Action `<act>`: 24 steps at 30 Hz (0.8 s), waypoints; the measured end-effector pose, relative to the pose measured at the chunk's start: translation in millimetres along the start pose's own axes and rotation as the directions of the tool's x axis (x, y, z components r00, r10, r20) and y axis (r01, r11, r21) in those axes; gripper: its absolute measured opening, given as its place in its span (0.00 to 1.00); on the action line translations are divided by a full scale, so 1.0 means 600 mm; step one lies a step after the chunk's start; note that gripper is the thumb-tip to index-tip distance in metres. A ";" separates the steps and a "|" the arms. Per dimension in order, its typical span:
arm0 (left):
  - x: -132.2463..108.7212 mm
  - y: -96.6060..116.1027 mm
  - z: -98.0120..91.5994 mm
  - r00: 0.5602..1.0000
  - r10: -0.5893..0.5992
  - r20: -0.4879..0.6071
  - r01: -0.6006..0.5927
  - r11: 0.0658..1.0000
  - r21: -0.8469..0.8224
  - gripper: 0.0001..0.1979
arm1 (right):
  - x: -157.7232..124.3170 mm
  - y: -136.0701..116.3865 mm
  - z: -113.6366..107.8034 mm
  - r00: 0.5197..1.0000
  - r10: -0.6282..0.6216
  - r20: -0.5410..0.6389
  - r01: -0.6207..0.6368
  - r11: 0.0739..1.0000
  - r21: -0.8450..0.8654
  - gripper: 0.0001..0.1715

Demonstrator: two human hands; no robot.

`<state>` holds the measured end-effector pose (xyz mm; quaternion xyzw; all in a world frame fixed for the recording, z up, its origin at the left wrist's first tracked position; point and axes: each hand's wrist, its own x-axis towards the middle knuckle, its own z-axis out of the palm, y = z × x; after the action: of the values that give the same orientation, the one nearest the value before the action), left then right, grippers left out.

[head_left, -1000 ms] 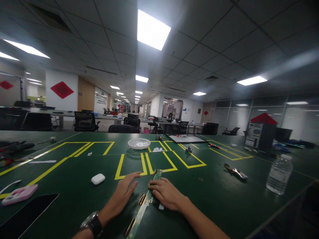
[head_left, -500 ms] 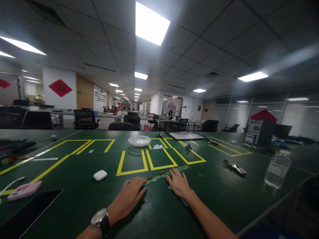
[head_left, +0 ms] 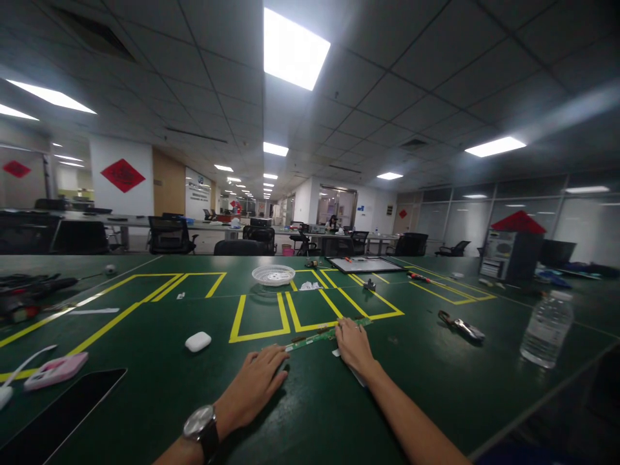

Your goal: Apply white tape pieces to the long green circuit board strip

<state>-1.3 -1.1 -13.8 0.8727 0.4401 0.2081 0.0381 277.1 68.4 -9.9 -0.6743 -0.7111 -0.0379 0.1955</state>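
Note:
A narrow green circuit board (head_left: 312, 340) lies slantwise on the dark green table, just below the taped boxes. My right hand (head_left: 355, 345) is over its right part, with the fingers bent across it and the thumb side on its near edge. The underside of that grip is hidden. By the board's left end, my left hand (head_left: 259, 380) rests palm down with fingers stretched and the thumb apart. Its fingertips reach the end of the board. A small white piece (head_left: 336, 352) shows beside my right hand, and something pale is partly hidden under the wrist.
Left of my hands are a white earbud case (head_left: 198, 341), a pink device (head_left: 57, 371) and a black tablet (head_left: 68, 413). A white basket (head_left: 273, 275) stands beyond. On the right are a folding tool (head_left: 462, 327), a water bottle (head_left: 547, 329) and a computer tower (head_left: 511, 254).
My right hand has shifted slightly right and its fingers have drawn together over the board. My left hand stays by the board's left end. The whole view has shifted a little.

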 end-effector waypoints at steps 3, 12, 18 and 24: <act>0.001 -0.001 0.001 1.000 0.001 -0.008 -0.001 1.000 -0.001 0.19 | 0.000 0.003 -0.020 0.992 -0.040 -0.120 0.040 0.999 0.000 0.25; -0.001 -0.003 0.002 0.999 0.020 -0.048 -0.021 1.000 -0.001 0.18 | -0.046 0.013 -0.064 0.976 -0.198 0.094 0.212 0.962 -0.172 0.16; 0.000 0.001 0.001 0.998 0.034 -0.059 -0.034 0.999 0.002 0.17 | -0.072 -0.034 -0.084 0.764 -0.623 0.168 0.622 0.780 0.066 0.12; 0.001 0.003 -0.001 0.997 0.019 -0.069 -0.020 1.000 -0.007 0.17 | -0.090 -0.063 -0.073 0.666 -0.734 0.135 0.691 0.675 0.261 0.08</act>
<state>0.3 -2.1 -12.9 0.8691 0.4318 0.2399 0.0243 251.0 0.0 20.8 -0.3191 -0.9361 0.0333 0.1443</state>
